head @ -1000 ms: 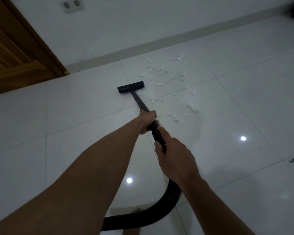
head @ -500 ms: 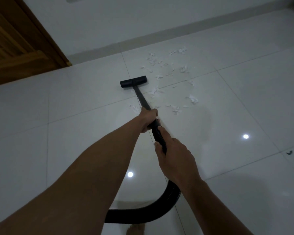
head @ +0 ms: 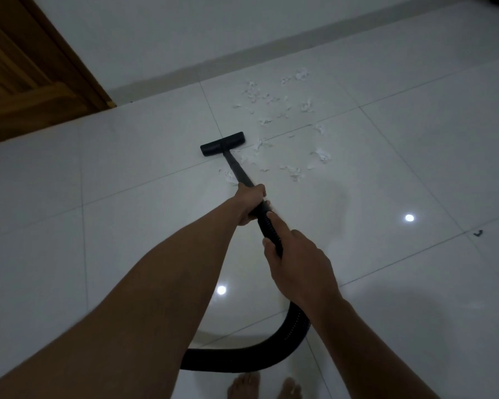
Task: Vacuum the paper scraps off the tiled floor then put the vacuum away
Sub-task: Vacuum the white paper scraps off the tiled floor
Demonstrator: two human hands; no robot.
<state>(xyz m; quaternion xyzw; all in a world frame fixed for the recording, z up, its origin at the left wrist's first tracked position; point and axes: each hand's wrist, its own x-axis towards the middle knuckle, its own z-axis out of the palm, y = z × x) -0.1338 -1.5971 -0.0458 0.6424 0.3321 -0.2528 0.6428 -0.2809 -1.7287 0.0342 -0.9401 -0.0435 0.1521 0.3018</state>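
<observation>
Both hands hold a black vacuum wand. My left hand grips the rigid tube in front. My right hand grips the ribbed hose just behind it. The flat black nozzle head rests on the white tiled floor, at the left edge of the white paper scraps. The scraps are scattered to the right of and beyond the head, and a few lie beside the tube. The hose loops back under my right arm. The vacuum body is out of view.
A wooden door frame stands at the far left against the white wall with its baseboard. My bare feet show at the bottom edge. A small dark speck lies on the floor at right.
The nozzle head has been drawn back toward me, away from the wall, and my view has tilted down so my feet now show. Both hands keep their grip.
</observation>
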